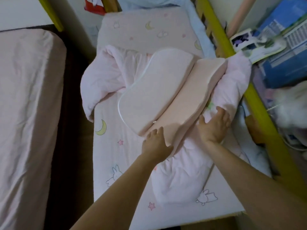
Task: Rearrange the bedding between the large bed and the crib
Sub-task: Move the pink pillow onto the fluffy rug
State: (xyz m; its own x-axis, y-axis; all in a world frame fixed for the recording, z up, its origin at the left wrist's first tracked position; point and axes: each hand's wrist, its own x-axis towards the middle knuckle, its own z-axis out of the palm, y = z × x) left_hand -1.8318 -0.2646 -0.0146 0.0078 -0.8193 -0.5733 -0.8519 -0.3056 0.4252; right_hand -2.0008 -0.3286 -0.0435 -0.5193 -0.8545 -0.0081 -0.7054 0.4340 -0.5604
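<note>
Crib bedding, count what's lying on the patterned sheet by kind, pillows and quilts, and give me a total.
Foam pillows: 2, a white-piped one and a peach one, side by side.
Patterned pillow: 1, at the far end.
Pink quilts: 1, bunched under the foam pillows.
Total: 4

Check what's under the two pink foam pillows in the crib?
A crumpled pale pink quilt lies under both pillows, spilling out left, right and toward the camera. Beneath that, the printed crib sheet. Whatever lies directly under the pillows is covered.
</note>
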